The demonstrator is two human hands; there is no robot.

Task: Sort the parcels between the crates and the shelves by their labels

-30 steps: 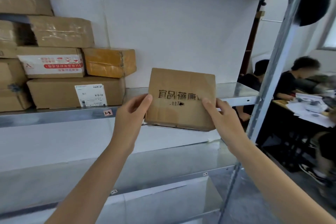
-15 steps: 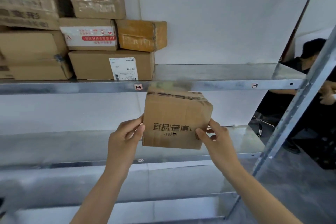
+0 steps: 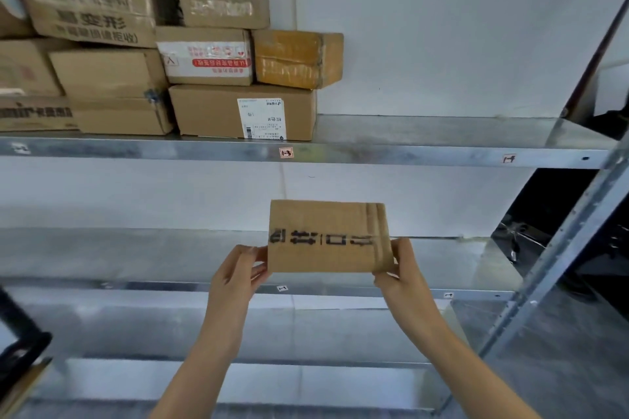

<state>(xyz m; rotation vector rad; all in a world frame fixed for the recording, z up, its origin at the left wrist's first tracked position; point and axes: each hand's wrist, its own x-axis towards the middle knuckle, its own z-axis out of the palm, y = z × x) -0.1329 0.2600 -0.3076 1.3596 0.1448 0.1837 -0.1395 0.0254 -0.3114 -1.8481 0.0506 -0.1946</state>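
A small brown cardboard parcel (image 3: 328, 236) with black printed characters hangs in front of the middle metal shelf (image 3: 136, 255). My left hand (image 3: 238, 274) grips its left edge and my right hand (image 3: 400, 269) grips its right edge. The print on the parcel now reads upside down. Above it runs the upper shelf (image 3: 425, 151), with small tags (image 3: 286, 152) on its front edge. A stack of several cardboard parcels (image 3: 170, 54) fills the left part of that upper shelf.
The right half of the upper shelf holds nothing. A lower shelf (image 3: 238, 381) lies beneath my arms. A slanted metal upright (image 3: 561, 248) bounds the rack on the right. A dark object (image 3: 20, 343) pokes in at the lower left.
The parcel has come down from the upper shelf's level to the middle shelf's level and has been turned over, so its print reads inverted. Both hands stayed on its sides.
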